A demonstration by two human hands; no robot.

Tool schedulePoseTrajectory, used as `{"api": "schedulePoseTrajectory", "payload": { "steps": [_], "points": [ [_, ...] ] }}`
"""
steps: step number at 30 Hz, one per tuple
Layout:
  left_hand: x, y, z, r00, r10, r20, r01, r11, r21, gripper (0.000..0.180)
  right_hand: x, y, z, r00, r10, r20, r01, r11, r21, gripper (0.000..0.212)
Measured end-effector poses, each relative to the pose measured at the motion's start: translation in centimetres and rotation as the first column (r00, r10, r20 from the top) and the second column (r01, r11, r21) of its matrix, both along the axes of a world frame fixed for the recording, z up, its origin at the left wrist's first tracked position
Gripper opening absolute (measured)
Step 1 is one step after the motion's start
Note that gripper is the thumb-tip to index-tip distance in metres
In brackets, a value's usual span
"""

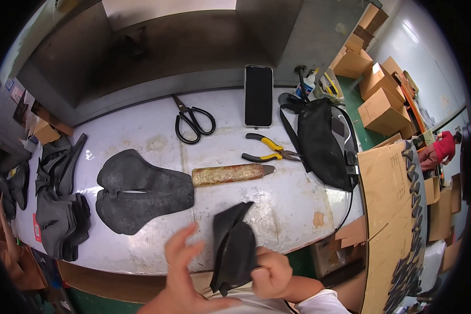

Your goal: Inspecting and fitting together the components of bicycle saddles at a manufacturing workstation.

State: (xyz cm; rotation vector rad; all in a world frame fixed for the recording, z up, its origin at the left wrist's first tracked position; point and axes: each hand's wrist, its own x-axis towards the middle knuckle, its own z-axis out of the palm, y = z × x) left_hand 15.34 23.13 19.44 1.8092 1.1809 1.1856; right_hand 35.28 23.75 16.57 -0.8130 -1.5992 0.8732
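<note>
My right hand (273,272) is closed on the lower right edge of a black, curved, saddle-shaped piece (234,250), held upright over the table's front edge. A dark slit runs down its side. Just left of the piece, my left hand (183,269) has its fingers spread and looks slightly blurred. A larger flat black bicycle-saddle pad (146,191) with a centre slot lies on the table beyond my left hand. Touching its narrow end is a pointed blade tool (229,174), its handle wrapped in stained tape.
Scissors (189,121), yellow-black pliers (273,148), a phone (258,97) and a black bag (324,141) lie on the white table (298,214). Stacked black pads (60,222) stand at the left. Cardboard (392,209) borders the right. A person in red (442,149) is far right; another person's arm (6,230) is far left.
</note>
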Motion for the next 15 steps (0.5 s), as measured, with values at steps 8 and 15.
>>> {"api": "schedulePoseTrajectory", "payload": {
  "steps": [8, 15],
  "points": [
    [-2.2, -0.7, 0.5, 0.948, -0.080, -0.307, 0.120, 0.986, 0.112, 0.071, 0.7, 1.8, -0.2, 0.956, 0.269, 0.121, -0.288, 0.940, 0.185, 0.015],
    [-4.1, -3.1, -4.1, 0.205, -0.151, 0.967, 0.121, 0.984, 0.128, 0.033, -0.5, -0.3, -1.5, 0.488, -0.370, -0.790, -0.175, 0.846, -0.504, 0.035]
  ]
}}
